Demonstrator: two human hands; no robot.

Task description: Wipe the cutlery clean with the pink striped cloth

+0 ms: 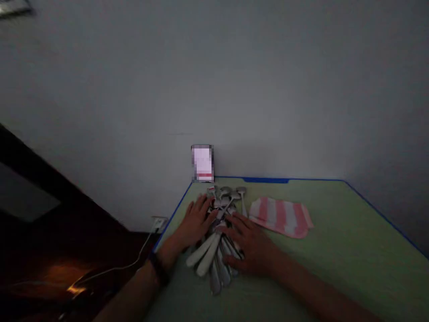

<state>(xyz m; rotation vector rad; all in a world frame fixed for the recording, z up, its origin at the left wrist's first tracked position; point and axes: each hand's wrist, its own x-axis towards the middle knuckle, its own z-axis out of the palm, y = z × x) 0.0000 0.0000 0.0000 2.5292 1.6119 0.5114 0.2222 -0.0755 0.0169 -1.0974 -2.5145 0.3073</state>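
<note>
A heap of metal spoons [219, 232] lies on a green table [335, 250] with a blue edge, bowls toward the wall and handles toward me. My left hand [196, 221] rests flat on the left side of the heap with its fingers stretched out. My right hand [250, 243] lies flat on the right side of the heap, fingers spread over the handles. Neither hand grips a spoon. A dark band sits on my left wrist [157, 268].
A pink and white striped cloth [281, 217] lies folded just right of the spoons. A small lit screen [202, 163] stands against the grey wall at the table's back edge. Left of the table, a white cable [134, 264] runs from a wall socket over dark furniture.
</note>
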